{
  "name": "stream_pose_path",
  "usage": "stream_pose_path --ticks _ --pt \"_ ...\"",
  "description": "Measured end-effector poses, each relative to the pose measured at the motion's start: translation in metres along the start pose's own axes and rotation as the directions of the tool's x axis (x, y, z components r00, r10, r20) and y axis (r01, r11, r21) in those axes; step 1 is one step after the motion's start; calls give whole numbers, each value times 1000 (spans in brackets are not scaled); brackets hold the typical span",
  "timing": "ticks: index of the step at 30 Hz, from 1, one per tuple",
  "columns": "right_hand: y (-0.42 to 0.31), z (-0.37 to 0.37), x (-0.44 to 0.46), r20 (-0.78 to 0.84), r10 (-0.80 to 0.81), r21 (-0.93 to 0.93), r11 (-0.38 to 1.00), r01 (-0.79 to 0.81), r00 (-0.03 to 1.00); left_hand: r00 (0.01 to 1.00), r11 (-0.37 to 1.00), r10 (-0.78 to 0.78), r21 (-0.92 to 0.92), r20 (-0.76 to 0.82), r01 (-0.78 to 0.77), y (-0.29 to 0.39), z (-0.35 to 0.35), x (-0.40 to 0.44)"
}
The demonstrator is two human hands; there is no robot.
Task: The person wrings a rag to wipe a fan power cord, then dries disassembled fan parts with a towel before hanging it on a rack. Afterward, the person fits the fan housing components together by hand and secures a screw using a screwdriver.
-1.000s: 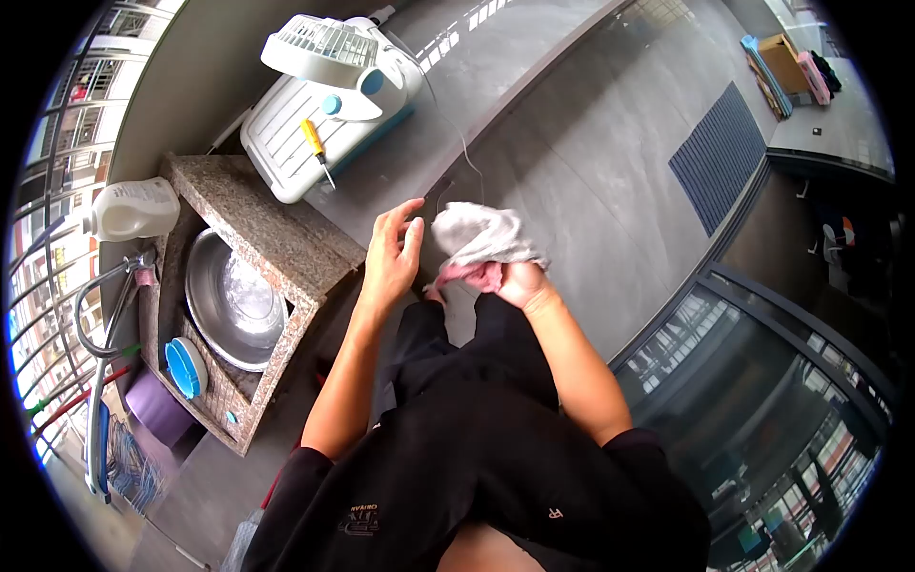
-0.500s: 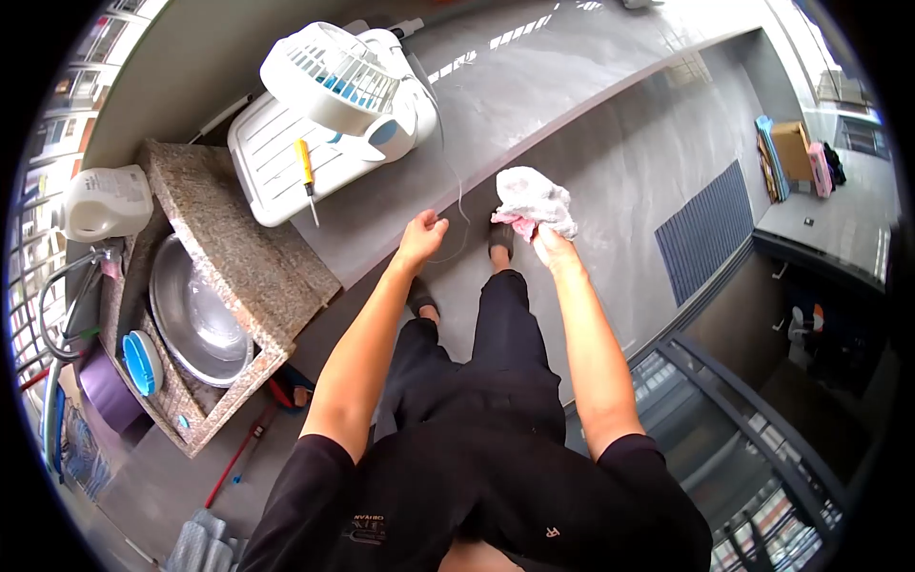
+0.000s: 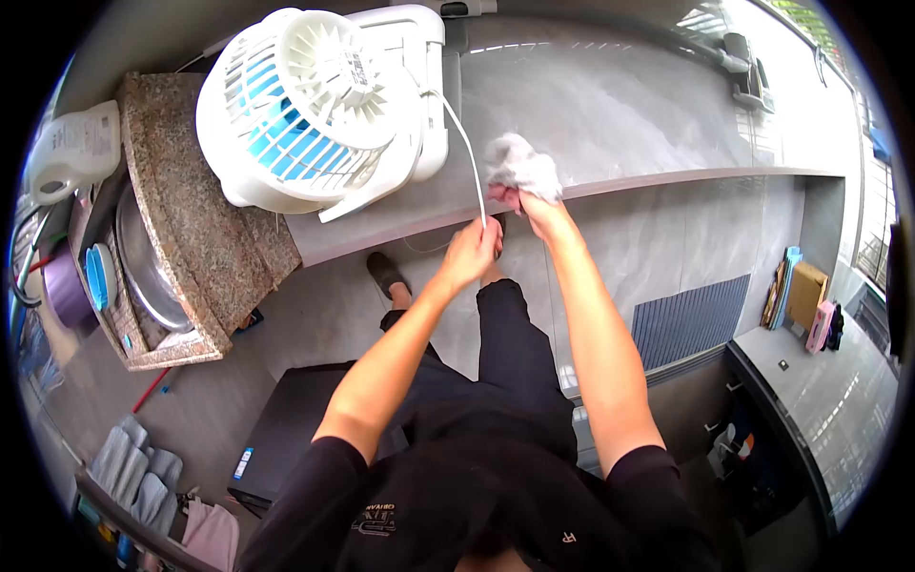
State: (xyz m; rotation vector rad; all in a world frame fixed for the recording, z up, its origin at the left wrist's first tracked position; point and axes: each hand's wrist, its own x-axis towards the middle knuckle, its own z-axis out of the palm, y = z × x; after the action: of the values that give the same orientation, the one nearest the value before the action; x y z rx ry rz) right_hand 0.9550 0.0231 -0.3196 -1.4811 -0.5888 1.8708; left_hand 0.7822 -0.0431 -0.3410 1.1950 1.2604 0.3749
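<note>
My left hand (image 3: 474,252) is closed around the white cord (image 3: 469,143) of the fan, below the counter's front edge. The cord runs up from the fan's right side. My right hand (image 3: 540,215) is closed on a crumpled white and pink cloth (image 3: 524,169), just right of the cord. The white fan (image 3: 295,105) with blue blades stands on the counter at upper left, its grille tilted upward. Its base is partly hidden behind the fan head.
A grey counter (image 3: 610,105) runs along the far side. On the left are a granite ledge (image 3: 181,172), a metal basin (image 3: 143,257), a white jug (image 3: 74,153) and a blue-and-white brush (image 3: 100,275). A black box (image 3: 295,419) stands on the floor. Folders and a cardboard box (image 3: 806,294) are at right.
My left hand has moved right, onto the cord. My right hand and the cloth have come up against the counter edge. The view has shifted; the fan looks larger and the yellow screwdriver no longer shows.
</note>
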Motion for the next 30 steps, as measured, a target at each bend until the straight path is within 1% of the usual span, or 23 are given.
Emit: stream_pose_path --ticks 1,3,4,5,7,10,13,14,17,18,19,21,23,25,26,27,28,29,30 --pt "-19 7 13 71 -71 -31 997 73 995 1000 998 -28 -48 -5 28 30 4 -20" --pt "-61 20 37 145 49 -203 979 -18 988 996 967 -85 -237 42 92 58 16 -40" --pt "-79 28 45 170 112 -292 955 -58 979 995 939 -79 -330 58 94 63 24 -44" --pt "-94 43 52 130 114 -225 971 -83 985 993 928 -103 -356 51 115 80 26 -48" --pt "-114 71 65 48 125 -82 989 -121 991 986 868 -164 -473 12 150 102 30 -52" --pt "-120 81 86 14 246 -224 945 -237 969 964 688 -211 -675 165 266 88 18 -54" --pt "-113 77 72 19 227 -247 945 -215 974 976 858 -217 -474 19 200 85 15 -53" --pt "-108 72 63 5 191 -255 949 -184 982 972 873 -231 -448 -32 193 86 13 -52" --pt "-95 52 29 -20 238 -266 935 -235 971 975 947 -170 -298 -146 120 79 12 -46" --pt "-97 49 8 11 193 -242 953 -184 981 973 954 -199 -251 -118 165 84 8 -47" --pt "-100 47 -17 41 147 -218 967 -135 988 977 968 -181 -194 -116 157 85 9 -46" --pt "-93 45 -57 -34 176 -121 976 -178 984 983 987 -146 -78 -112 138 84 13 -43" --pt "-56 34 -69 -60 -17 -126 992 9 998 984 983 -62 -183 -169 31 78 26 -41" --pt "-58 32 -65 -66 -7 -137 991 -2 998 988 955 -60 -296 -143 15 83 29 -45" --pt "-61 30 -57 -53 28 -146 989 -36 998 992 934 -96 -352 -79 62 83 27 -54" --pt "-81 36 -50 -41 61 -154 986 -67 997 992 908 -127 -403 -13 111 87 25 -62" --pt "-87 38 -35 -12 8 -142 990 -9 1000 993 885 -115 -452 18 111 94 24 -70" --pt "-113 49 -30 -3 29 -229 973 -29 1000 993 850 -100 -513 70 122 86 29 -72" --pt "-130 57 -17 23 108 -295 951 -97 994 990 864 -116 -482 83 142 89 31 -76"
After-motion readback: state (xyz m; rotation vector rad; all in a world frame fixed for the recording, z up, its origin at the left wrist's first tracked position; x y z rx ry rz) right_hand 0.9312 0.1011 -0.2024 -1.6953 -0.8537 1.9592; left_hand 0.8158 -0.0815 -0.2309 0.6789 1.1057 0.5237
